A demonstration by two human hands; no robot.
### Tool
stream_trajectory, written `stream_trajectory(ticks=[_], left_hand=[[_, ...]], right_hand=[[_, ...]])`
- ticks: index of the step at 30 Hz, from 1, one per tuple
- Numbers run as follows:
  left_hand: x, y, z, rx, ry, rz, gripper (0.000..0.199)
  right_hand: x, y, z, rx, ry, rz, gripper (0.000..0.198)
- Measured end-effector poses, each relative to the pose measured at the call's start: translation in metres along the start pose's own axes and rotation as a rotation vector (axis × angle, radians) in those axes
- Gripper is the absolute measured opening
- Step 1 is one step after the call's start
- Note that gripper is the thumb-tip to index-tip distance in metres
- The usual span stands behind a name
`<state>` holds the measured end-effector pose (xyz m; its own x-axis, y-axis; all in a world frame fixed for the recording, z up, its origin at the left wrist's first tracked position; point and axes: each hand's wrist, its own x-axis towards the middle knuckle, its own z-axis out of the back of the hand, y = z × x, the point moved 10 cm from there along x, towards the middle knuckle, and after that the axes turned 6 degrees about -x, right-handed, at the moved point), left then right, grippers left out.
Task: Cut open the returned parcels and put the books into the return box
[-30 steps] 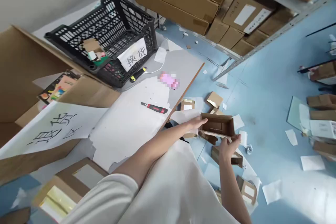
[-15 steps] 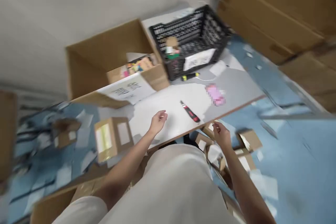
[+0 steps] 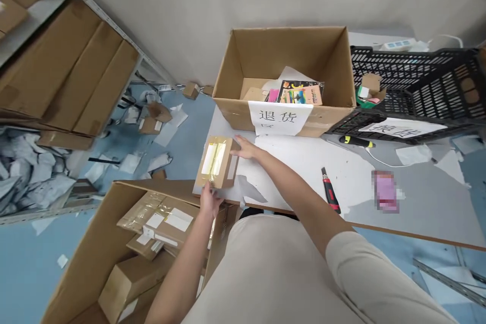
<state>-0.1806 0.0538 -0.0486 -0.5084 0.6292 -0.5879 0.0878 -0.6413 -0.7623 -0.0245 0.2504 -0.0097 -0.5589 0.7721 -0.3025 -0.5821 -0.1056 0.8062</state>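
A small taped cardboard box (image 3: 217, 164) with labels stands at the left end of the white-topped table (image 3: 288, 177). My left hand (image 3: 210, 201) grips its near lower edge, thumb up on the front face. From the other side my right hand (image 3: 245, 148) presses its fingers on the box's right upper edge. So the box is held between both hands. A red and black utility knife (image 3: 330, 191) lies on the table to the right, apart from my hands.
An open carton (image 3: 228, 111) with small packages and a paper sign stands behind. Right of it are a black plastic crate (image 3: 413, 96), a black and yellow tool (image 3: 356, 142) and a blurred pink object (image 3: 386, 191). A large carton (image 3: 83, 258) of parcels stands at lower left.
The view has swung left. Both my hands, empty before, have come to the small cardboard box and now hold it. The knife still lies on the table.
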Motion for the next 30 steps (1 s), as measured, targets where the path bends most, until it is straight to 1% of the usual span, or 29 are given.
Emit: stream_trajectory(ticks=[2, 3, 4, 5, 7, 8, 10, 12, 14, 16, 18, 20, 22, 24, 27, 30], left_hand=[[0.002, 0.008, -0.004, -0.126, 0.009, 0.143, 0.065], [0.001, 0.009, -0.006, -0.158, 0.017, 0.167, 0.064], [-0.001, 0.007, -0.006, -0.177, 0.023, 0.161, 0.063], [-0.003, 0.006, -0.006, -0.190, 0.021, 0.150, 0.062], [-0.009, 0.004, -0.005, -0.216, 0.009, 0.132, 0.056], [-0.013, 0.002, -0.006, -0.229, 0.009, 0.118, 0.053], [-0.023, -0.007, -0.015, -0.229, 0.041, 0.059, 0.047], [-0.036, -0.023, -0.035, -0.189, 0.123, -0.024, 0.047], [-0.048, -0.037, -0.065, -0.126, 0.240, -0.084, 0.051], [-0.059, -0.046, -0.102, -0.057, 0.368, -0.111, 0.055], [-0.066, -0.050, -0.138, 0.019, 0.490, -0.126, 0.059], [-0.069, -0.048, -0.170, 0.093, 0.588, -0.132, 0.061], [-0.069, -0.040, -0.192, 0.151, 0.654, -0.115, 0.064], [-0.067, -0.028, -0.205, 0.187, 0.690, -0.092, 0.064], [-0.057, -0.016, -0.209, 0.207, 0.677, -0.129, 0.062], [-0.050, -0.013, -0.210, 0.184, 0.672, -0.232, 0.060]], right_hand=[[0.018, 0.008, -0.015, 0.049, 0.010, -0.028, 0.085], [0.021, 0.008, -0.018, 0.067, -0.004, -0.043, 0.084], [0.020, 0.005, -0.018, 0.076, -0.030, -0.057, 0.082], [0.014, 0.001, -0.015, 0.075, -0.063, -0.068, 0.079], [-0.011, -0.014, -0.005, 0.060, -0.141, -0.076, 0.065], [-0.029, -0.023, 0.002, 0.061, -0.189, -0.076, 0.057], [-0.077, -0.044, 0.017, 0.106, -0.313, -0.083, 0.042], [-0.133, -0.070, 0.029, 0.209, -0.455, -0.117, 0.033], [-0.192, -0.095, 0.035, 0.311, -0.594, -0.167, 0.029], [-0.245, -0.119, 0.038, 0.362, -0.715, -0.247, 0.030], [-0.289, -0.138, 0.037, 0.381, -0.804, -0.331, 0.032], [-0.319, -0.153, 0.035, 0.385, -0.854, -0.399, 0.032], [-0.337, -0.165, 0.032, 0.387, -0.874, -0.449, 0.033], [-0.345, -0.174, 0.029, 0.393, -0.867, -0.470, 0.034], [-0.346, -0.182, 0.028, 0.382, -0.840, -0.464, 0.036], [-0.344, -0.189, 0.028, 0.367, -0.811, -0.457, 0.037]])
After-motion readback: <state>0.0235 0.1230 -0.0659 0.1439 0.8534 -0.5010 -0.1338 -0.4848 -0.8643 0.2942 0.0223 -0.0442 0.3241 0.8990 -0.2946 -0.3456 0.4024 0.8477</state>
